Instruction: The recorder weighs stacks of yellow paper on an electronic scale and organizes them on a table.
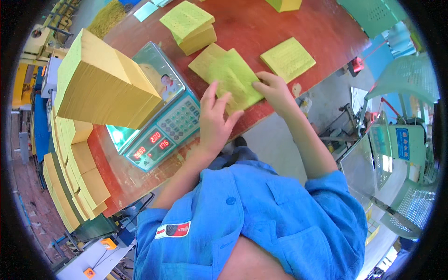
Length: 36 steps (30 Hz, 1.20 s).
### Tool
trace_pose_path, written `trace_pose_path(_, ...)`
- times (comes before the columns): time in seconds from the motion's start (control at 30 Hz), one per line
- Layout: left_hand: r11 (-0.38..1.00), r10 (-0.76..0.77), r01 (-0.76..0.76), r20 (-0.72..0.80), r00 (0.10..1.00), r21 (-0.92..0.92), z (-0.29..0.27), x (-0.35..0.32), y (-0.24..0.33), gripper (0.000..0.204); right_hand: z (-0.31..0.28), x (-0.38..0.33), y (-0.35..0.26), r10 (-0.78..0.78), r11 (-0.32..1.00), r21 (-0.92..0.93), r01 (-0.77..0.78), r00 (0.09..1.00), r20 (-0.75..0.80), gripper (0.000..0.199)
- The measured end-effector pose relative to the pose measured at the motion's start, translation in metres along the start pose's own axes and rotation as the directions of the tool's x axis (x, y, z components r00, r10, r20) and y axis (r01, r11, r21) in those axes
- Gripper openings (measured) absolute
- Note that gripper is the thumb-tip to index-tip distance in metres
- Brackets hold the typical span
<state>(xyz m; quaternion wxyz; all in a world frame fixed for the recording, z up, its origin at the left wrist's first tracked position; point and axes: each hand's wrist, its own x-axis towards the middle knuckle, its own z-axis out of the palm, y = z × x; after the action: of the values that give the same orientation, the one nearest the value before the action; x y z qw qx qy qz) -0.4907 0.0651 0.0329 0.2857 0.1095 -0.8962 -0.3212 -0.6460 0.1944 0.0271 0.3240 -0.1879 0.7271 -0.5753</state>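
Note:
Two overlapping stacks of yellow embossed paper sheets [233,77] lie in front of me near the table's edge, slightly blurred. My left hand [214,114] is at their near left side, fingers apart, the fingertips over the paper. At the right corner my right hand [275,91] pinches the edge of the sheets between thumb and fingers. Just beyond that hand rests a flat stack of yellow paper [288,59]. To the left, a tall block of yellow paper [105,84] stands on a digital scale [172,122] with lit red digits.
The red table [247,28] extends away from me. A thicker yellow paper pile [193,30] stands behind the scale, and another yellow stack [284,4] is at the far edge. Long yellow paper blocks [77,177] line the left side. Green perforated chairs [410,205] stand at the right.

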Motion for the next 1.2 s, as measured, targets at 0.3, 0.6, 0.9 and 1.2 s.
trace_pose_path(0.3, 0.428, -0.453, 0.486, 0.284, 0.845, -0.762, -0.108, -0.005, 0.016, 0.017, 0.029, -0.089, -0.093, -0.278, 0.957, 0.055, 0.285, 0.955, -0.103, 0.019)
trace_pose_path(0.6, 0.933, -0.293, 0.214, -0.262, 0.92, -0.29, -0.333, 0.089, 0.033, 0.022, 0.138, -0.021, -0.283, -0.727, 0.687, 0.148, 0.712, 0.666, 0.167, 0.026)
trace_pose_path(0.9, 0.745, -0.585, 0.551, 0.029, 0.81, -0.374, -0.381, 0.125, -0.07, 0.018, 0.206, 0.069, -0.298, -0.507, 0.844, 0.004, 0.537, 0.795, 0.334, 0.039)
trace_pose_path(1.2, 0.746, -0.606, 0.58, 0.028, 0.795, -0.328, -0.372, 0.119, -0.081, 0.021, 0.212, 0.073, -0.285, -0.558, 0.806, -0.022, 0.591, 0.773, 0.302, 0.039)
